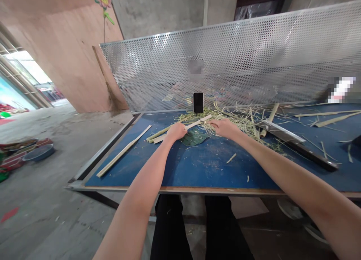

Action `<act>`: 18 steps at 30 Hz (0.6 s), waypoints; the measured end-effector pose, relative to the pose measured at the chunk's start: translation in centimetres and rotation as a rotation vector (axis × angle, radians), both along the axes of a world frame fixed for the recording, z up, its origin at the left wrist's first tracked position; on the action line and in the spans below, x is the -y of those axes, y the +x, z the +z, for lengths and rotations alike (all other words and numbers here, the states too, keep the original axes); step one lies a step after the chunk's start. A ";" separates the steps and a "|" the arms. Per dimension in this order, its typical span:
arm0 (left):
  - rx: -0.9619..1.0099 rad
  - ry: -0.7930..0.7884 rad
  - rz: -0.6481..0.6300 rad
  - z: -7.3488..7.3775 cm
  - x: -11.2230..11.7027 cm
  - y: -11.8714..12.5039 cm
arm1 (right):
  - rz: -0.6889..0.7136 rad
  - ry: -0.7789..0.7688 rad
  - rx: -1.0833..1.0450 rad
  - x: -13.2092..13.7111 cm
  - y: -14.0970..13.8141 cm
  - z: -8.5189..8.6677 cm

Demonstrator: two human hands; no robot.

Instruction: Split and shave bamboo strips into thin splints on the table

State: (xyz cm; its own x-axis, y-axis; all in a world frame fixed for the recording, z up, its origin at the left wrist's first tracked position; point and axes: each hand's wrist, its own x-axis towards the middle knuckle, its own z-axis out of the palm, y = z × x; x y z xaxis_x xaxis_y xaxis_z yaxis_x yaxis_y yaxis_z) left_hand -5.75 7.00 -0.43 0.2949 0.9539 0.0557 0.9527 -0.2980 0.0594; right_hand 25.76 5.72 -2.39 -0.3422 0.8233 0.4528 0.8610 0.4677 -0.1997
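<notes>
A pale split strip, apparently bamboo (199, 121), slants up to the right across the blue table. My left hand (176, 131) is closed around it near its middle. To the right, my right hand (225, 128) is closed with its fingertips near the strip's far end; what they pinch is too small to make out. Below the strip lies a dark green leaf-like sheet (194, 138). Greenish stalks (159, 133) lie just left of and behind my left hand. Another split strip (124, 151) rests apart at the table's left side.
A phone (198, 102) stands against the perforated metal panel (239, 60) behind the table. Thin shavings (239, 119) pile up behind and right of my right hand. A long dark-handled blade (299, 145) lies on the right, near longer strips (337, 119).
</notes>
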 end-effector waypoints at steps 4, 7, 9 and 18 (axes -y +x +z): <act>-0.014 0.004 0.033 -0.1 0.3 -2.3 | -0.234 0.031 -0.066 -1.5 5.8 0.4; 0.009 0.019 0.118 0.4 0.7 -3.2 | -0.356 0.118 -0.206 -1.9 8.0 0.7; 0.019 0.038 0.114 1.1 1.2 -2.9 | -0.348 0.189 -0.281 -1.5 7.4 0.9; 0.163 0.212 -0.075 5.4 7.0 1.4 | -0.251 0.162 -0.406 -0.4 2.7 0.2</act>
State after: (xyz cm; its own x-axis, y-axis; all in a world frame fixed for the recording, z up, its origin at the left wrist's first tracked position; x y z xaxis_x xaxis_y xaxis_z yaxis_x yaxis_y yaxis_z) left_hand -4.34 -0.05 4.93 0.3348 0.8919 0.3039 0.9106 -0.3892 0.1391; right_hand 28.42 6.08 -2.19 0.0880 0.7659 0.6369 0.8187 0.3086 -0.4842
